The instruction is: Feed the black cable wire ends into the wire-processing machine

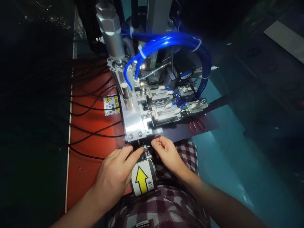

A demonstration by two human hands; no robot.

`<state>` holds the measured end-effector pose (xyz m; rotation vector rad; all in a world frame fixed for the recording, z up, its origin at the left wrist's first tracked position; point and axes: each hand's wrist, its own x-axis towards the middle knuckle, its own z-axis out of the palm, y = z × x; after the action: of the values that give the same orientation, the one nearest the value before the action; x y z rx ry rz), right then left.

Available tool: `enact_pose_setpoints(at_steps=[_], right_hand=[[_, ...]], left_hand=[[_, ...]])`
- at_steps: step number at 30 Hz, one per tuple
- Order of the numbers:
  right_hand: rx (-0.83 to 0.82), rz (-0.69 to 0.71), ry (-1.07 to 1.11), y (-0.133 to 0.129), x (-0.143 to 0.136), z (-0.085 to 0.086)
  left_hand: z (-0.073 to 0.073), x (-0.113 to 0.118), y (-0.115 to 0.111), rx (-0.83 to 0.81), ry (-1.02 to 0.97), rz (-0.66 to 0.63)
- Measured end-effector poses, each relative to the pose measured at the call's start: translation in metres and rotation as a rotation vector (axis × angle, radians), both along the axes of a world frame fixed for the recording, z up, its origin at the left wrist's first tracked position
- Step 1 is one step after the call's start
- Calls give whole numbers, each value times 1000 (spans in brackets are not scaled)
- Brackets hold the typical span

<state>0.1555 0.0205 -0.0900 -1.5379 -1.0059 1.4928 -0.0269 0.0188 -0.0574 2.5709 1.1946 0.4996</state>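
My left hand (116, 169) lies over a small metal fixture (148, 155) at the machine's front edge. Its fingers are curled, and the thumb tip touches the fixture beside some thin coloured wires (147, 147). What those fingers grip is hidden. Just right of the wires, my right hand (167, 153) is closed, thumb and forefinger pinched together. Whatever is in that pinch is too small to make out. Below the fixture is a white label with a yellow arrow (142, 180).
A metal press cylinder (111, 34) rises behind the hands, with slide units (166, 114) and thick blue air hoses (171, 39) around it. Red-handled scissors (197, 126) lie to the right. Black cables (95, 128) cross the orange surface (92, 171) on the left.
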Motion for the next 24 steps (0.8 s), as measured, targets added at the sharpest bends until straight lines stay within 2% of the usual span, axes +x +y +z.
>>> enact_pose_setpoints(at_steps=[5,13,16,20,24], right_hand=[[-39,43,157,-2,3,0],[-22,122,142,3,-2,5],[32,132,-21,3,1,8],[209,136,-350,-1,-5,16],[368,97,-546,-5,-16,22]], left_hand=[[0,-3,-1,-3,15,-6],[-1,-7,-1,-32,53,-17],[-2,-6,0,8,28,-20],[-2,-3,2,33,-22,-1],[0,0,2,51,-21,14]])
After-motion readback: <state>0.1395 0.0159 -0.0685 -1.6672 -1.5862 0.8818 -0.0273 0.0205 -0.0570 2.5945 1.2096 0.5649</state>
